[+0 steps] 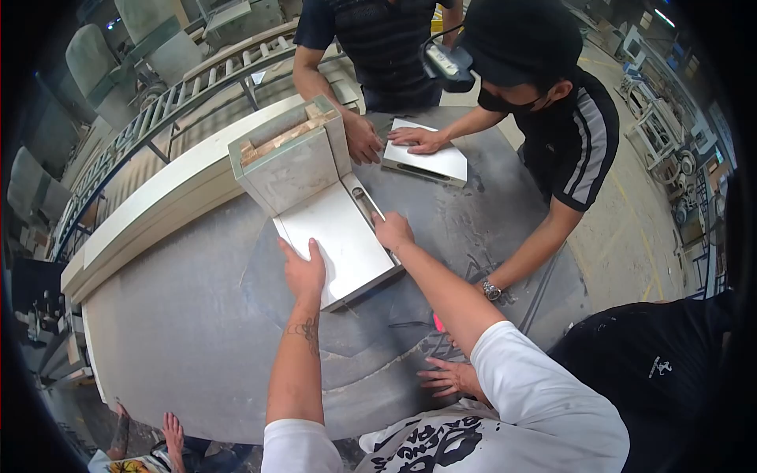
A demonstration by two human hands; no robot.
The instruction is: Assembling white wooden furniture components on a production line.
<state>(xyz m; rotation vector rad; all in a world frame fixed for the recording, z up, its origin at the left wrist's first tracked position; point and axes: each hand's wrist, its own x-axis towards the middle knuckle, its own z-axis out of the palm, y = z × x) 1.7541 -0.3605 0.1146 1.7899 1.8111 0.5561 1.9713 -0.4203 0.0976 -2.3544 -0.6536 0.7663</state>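
A white rectangular panel (331, 232) lies on the grey tabletop, with a long slot along its right edge. My left hand (303, 272) holds the panel's left side, its thumb on the white face and its fingers at the edge. With fingers curled, my right hand (393, 232) is at the slot; what it pinches there is hidden. A short metal-looking piece (360, 195) shows farther up the slot. Against the panel's far end stands a pale block (296, 169) with bare wood in its top.
Across the table (181, 323), one person's hand (422, 140) presses a smaller white slotted piece (430, 164); another person's hand (363, 140) is beside it. Long pale boards (169, 209) line the far left edge. Near me are a co-worker's spread hand (449, 377) and a pink-handled tool (438, 322).
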